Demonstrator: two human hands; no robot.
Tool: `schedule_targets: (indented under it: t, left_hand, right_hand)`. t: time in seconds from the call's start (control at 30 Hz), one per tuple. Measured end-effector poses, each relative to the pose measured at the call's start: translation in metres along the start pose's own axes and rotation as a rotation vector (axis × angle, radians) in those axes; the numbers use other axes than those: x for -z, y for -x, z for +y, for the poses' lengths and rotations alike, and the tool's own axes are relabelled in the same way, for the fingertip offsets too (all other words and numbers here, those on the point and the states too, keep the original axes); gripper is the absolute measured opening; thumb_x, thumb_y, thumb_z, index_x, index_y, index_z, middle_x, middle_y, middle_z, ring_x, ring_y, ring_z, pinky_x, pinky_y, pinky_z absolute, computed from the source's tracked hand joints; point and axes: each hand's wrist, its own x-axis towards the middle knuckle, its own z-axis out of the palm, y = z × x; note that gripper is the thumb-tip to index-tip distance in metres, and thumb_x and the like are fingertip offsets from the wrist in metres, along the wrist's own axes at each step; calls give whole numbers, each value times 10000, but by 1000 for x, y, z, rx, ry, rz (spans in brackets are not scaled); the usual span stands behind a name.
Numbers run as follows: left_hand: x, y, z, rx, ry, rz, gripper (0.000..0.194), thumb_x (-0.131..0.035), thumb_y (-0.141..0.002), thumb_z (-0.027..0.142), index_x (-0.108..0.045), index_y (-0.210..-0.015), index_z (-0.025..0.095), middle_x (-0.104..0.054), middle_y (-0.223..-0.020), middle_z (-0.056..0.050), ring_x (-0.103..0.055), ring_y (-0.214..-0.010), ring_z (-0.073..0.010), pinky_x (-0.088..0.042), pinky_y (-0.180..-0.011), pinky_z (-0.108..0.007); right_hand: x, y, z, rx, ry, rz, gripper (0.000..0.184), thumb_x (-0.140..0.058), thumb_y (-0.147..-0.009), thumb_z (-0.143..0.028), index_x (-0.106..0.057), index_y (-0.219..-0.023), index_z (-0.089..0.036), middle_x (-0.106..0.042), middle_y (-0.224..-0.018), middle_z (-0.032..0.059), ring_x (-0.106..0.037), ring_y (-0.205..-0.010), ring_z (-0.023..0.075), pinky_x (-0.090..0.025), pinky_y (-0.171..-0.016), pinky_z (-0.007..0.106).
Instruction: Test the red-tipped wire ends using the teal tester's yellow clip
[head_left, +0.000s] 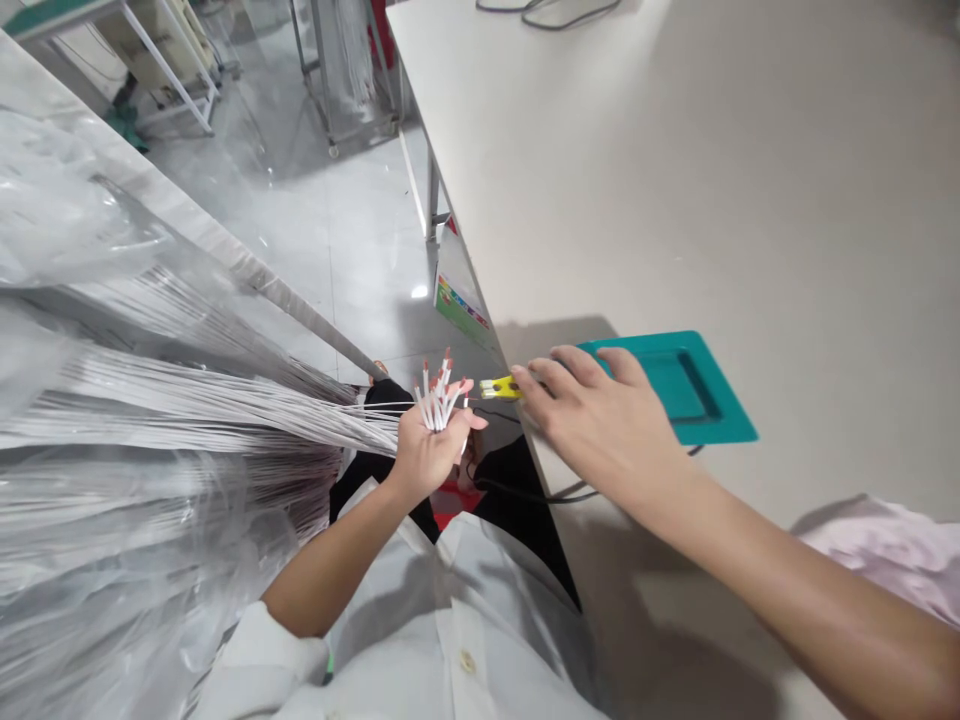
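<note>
My left hand (431,455) is closed around a bundle of thin white wires (360,425). Their cut ends stand up above the fist, several with reddish-brown tips (442,370). On the right, my right hand (600,420) lies palm down at the table edge, with its fingers bent over a yellow tool (504,387). The tool's pale two-pronged tip sticks out past the edge toward the wire ends, a small gap away. Its rear part and my right thumb are hidden under the hand. Behind the fingers lies a teal tray (731,425) with a sunken middle.
The pale table (675,200) fills the right side, with a black cable (555,498) by its near edge and pink cloth (892,550) at right. At left, many wire bundles in clear plastic (112,580) lie beside a long rail (247,265). A wheeled rack (322,90) stands beyond.
</note>
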Motion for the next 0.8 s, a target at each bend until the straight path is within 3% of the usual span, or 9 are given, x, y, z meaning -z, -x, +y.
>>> schedule_targets:
  t: [0.17, 0.27, 0.37, 0.47, 0.6, 0.8]
  left_hand:
    - [0, -6, 2, -25, 32, -42, 482, -617, -733, 291, -567, -1186, 133, -706, -713, -32, -377, -330, -22, -315, -344, -177]
    - [0, -8, 2, -32, 39, -53, 507, -634, -732, 325, -563, -1190, 120, -710, -725, -44, -374, -337, -19, -319, -352, -176]
    - [-1, -10, 1, -29, 43, -69, 528, -640, -730, 337, -557, -1200, 109, -711, -732, -56, -374, -342, -19, -316, -355, -178]
    - [-2, -11, -1, -31, 41, -89, 531, -639, -732, 332, -556, -1210, 115, -706, -712, -50, -375, -349, -25, -311, -356, -179]
    - [-3, -12, -5, -39, 34, -96, 518, -640, -734, 338, -565, -1200, 126, -704, -703, -40, -375, -349, -28, -311, -360, -182]
    - [-2, -12, -7, -52, 31, -91, 529, -628, -747, 351, -545, -1219, 127, -711, -752, -57, -384, -357, -28, -322, -364, -180]
  right_hand:
    - [-1, -13, 10, -20, -142, -134, 182, -476, -833, -116, -655, -815, -148, -676, -873, 120, -543, -955, 280, -297, -762, 411]
    - [-2, -15, 16, 4, -219, -155, 164, -488, -842, -197, -646, -844, -153, -681, -885, 127, -562, -925, 285, -297, -809, 449]
    - [-5, -15, 21, 47, -226, -184, 182, -464, -821, -146, -627, -898, -174, -685, -918, 121, -565, -949, 303, -263, -875, 521]
    - [-10, -17, 26, 50, -256, -226, 174, -483, -780, -95, -623, -802, -195, -697, -878, 97, -560, -999, 325, -241, -897, 575]
    - [-17, -20, 31, 27, -349, -241, 118, -554, -781, -191, -596, -671, -199, -696, -794, 73, -567, -1007, 337, -232, -902, 633]
    - [-19, -17, 34, 83, -406, -190, 128, -517, -802, -167, -596, -707, -203, -690, -773, 81, -565, -1029, 317, -276, -911, 581]
